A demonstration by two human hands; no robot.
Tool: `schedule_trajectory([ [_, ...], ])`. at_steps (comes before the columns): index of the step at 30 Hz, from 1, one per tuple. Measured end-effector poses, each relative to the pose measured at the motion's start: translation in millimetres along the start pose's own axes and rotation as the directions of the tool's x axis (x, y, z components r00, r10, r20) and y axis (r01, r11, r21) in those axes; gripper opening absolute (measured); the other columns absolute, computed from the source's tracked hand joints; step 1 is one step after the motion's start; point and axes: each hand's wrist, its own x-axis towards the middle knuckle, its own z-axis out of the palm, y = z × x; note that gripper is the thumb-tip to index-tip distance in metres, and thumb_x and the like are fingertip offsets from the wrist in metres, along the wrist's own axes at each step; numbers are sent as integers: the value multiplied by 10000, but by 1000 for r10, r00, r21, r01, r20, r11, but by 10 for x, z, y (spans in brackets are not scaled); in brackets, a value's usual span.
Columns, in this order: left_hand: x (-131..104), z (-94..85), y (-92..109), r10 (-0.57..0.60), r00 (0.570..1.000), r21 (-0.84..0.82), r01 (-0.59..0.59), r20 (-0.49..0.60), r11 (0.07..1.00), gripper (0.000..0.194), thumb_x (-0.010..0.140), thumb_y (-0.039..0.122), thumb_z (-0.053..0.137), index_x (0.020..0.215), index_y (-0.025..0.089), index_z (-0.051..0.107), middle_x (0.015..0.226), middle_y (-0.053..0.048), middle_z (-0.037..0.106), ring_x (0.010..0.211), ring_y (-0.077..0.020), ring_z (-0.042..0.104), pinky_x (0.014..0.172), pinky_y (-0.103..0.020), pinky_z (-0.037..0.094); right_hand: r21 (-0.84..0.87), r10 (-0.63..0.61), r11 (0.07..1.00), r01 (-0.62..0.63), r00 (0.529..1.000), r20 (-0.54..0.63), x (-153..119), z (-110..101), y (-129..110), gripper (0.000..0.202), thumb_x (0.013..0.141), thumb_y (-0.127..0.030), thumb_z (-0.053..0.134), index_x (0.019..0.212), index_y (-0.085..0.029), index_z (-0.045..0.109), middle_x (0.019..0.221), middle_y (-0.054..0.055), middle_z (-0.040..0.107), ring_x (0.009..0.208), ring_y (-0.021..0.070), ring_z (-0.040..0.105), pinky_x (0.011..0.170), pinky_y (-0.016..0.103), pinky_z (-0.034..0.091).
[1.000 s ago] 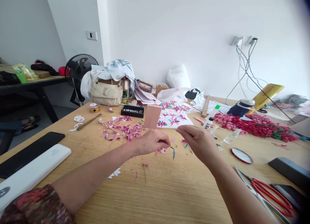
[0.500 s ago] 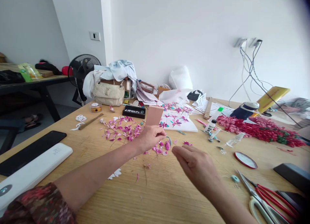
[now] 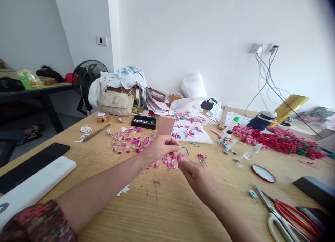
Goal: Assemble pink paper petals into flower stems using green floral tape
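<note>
Your right hand [image 3: 199, 179] has come lower and closer to your left hand [image 3: 163, 147], so both are now near the slender, curved teal strip [image 3: 187, 151]. Your left fingers, closed, pinch its end above the light-brown wooden surface [image 3: 131, 217]; whether your right fingers grip anything, I cannot tell.

A single camera [worn on the head] looks forward and down across the tabletop [image 3: 123, 217] to the white wall [image 3: 209, 36] behind. The hands [image 3: 162, 147] show close by, near mid-frame, above forearms [image 3: 104, 193] that extend from the lower edge; a fan [image 3: 87, 74] stands farther off at left.
</note>
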Motion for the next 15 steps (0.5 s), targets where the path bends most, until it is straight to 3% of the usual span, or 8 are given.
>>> schedule_trajectory([
  [3, 24, -5, -53, 41, 998, 261, -27, -47, 965, 72, 674, 194, 581, 675, 127, 606, 580, 19, 538, 516, -73, 467, 509, -194, 354, -143, -81, 987, 76, 996, -31, -90, -195, -129, 315, 862, -219, 344, 631, -190, 556, 514, -2, 520, 475, 103, 463, 464, 207, 260],
  [7, -18, -7, -27, 129, 985, 446, -167, 115, 879, 94, 706, 189, 555, 673, 138, 627, 687, -4, 592, 598, -91, 499, 571, -209, 370, -147, -53, 989, 34, 991, -126, -5, -574, -66, 276, 844, -255, 380, 705, -215, 616, 579, 15, 580, 506, 115, 498, 470, 210, 279],
  [9, -52, -12, 21, 96, 966, 390, -186, 239, 902, 92, 711, 189, 562, 677, 135, 628, 678, -8, 587, 632, -96, 506, 596, -210, 378, -72, 15, 997, -26, 988, -153, 94, -658, 37, 262, 830, -289, 410, 710, -214, 630, 610, 17, 602, 523, 119, 507, 479, 214, 297],
  [12, -94, -19, 89, -11, 926, 190, -66, 377, 980, 80, 698, 205, 592, 696, 129, 617, 632, 0, 550, 595, -82, 492, 554, -194, 380, 121, 102, 989, -84, 984, -145, 215, -536, 193, 252, 811, -319, 444, 693, -192, 626, 619, 11, 608, 555, 124, 518, 511, 213, 336],
  [15, -105, -13, 104, -50, 948, 20, 46, 315, 999, 136, 687, 252, 622, 726, 123, 600, 631, -1, 554, 551, -66, 489, 507, -175, 371, 285, 115, 954, -91, 991, -67, 223, -229, 251, 305, 828, -337, 407, 654, -171, 594, 571, -2, 564, 546, 116, 493, 503, 200, 344],
])
